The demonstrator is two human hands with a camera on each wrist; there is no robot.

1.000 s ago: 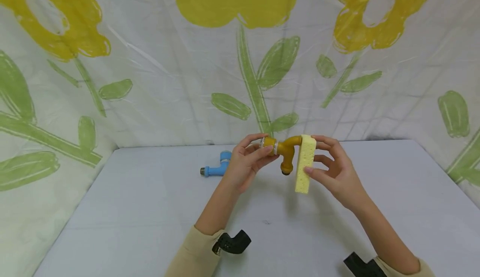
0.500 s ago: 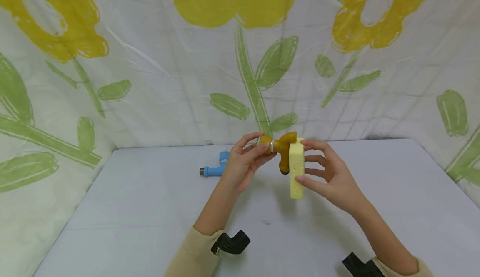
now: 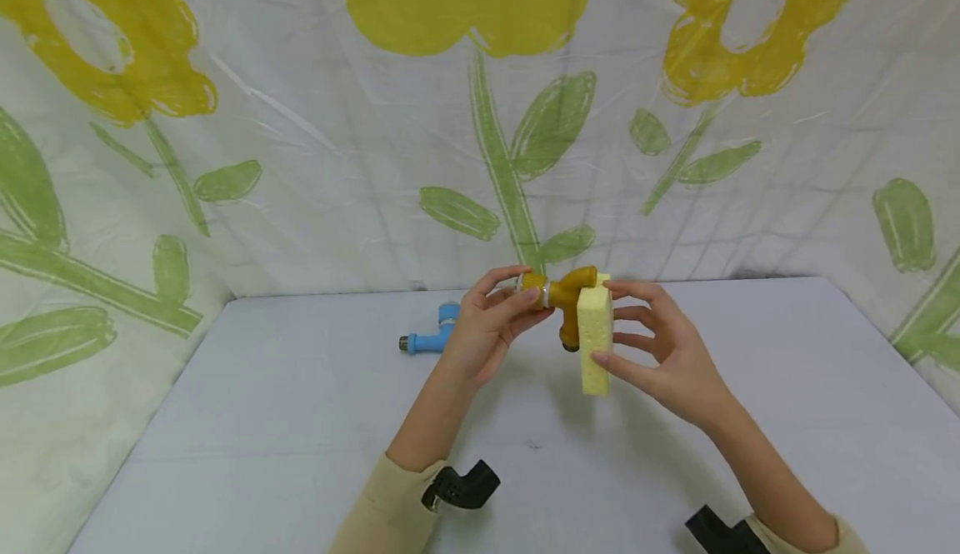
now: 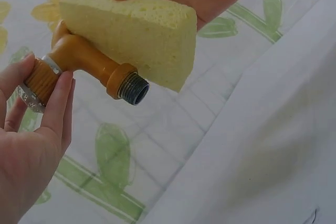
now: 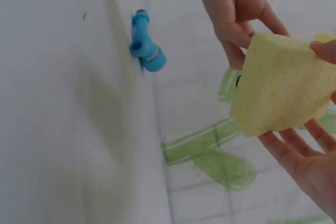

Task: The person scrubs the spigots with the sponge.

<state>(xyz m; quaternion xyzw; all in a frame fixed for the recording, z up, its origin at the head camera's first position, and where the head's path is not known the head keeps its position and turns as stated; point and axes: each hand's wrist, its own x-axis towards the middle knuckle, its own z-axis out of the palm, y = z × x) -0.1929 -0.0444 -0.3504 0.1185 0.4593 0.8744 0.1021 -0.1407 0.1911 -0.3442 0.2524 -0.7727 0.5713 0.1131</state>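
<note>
Between thumb and fingers, the left hand [image 3: 483,329] pinches a mustard-yellow water tap [image 3: 567,294]; the right hand [image 3: 671,362] grips a yellow sponge [image 3: 596,341] against it, a blue tap [image 3: 429,342] lying beyond the left fingers

Blue tap [image 3: 429,342] lying on white tabletop [image 3: 262,421], close to back edge, left of middle, dark threaded end pointing left; partly hidden in head view, shown whole in right wrist view. Small dark mark [image 3: 532,444] on same tabletop. Behind tabletop, creased white backdrop sheet [image 3: 300,237] with big yellow flowers [image 3: 465,4], green stems [image 3: 498,150], green leaves [image 3: 558,125]; outer two flowers have white centres, thick stem slants at far left
</note>
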